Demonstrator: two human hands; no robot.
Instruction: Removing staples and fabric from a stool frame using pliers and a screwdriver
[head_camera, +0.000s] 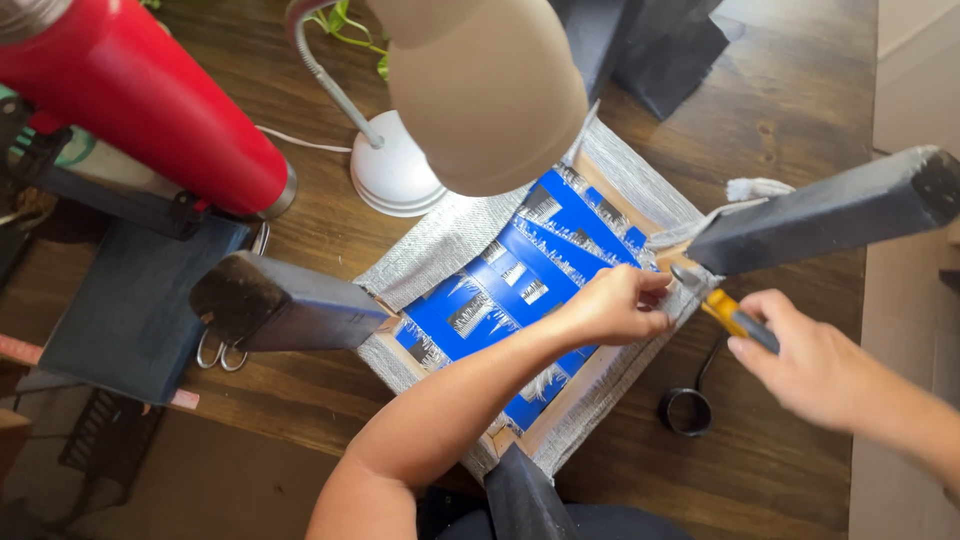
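Observation:
An upturned stool seat (520, 280) lies on the wooden table (790, 120), its underside crossed with blue tape strips and wrapped in grey woven fabric (440, 240). Three dark legs stick up toward me. My left hand (615, 305) pinches the fabric at the seat's right edge, close to the right leg (830, 210). My right hand (815, 365) holds a yellow-and-grey tool (735, 318) whose metal tip touches that same edge.
A white desk lamp (470, 90) hangs over the seat, its base (395, 175) just behind. A red bottle (140, 100) is at the upper left, scissors (222, 350) and dark folded cloth (135, 300) at left, a black ring (688, 410) at front right.

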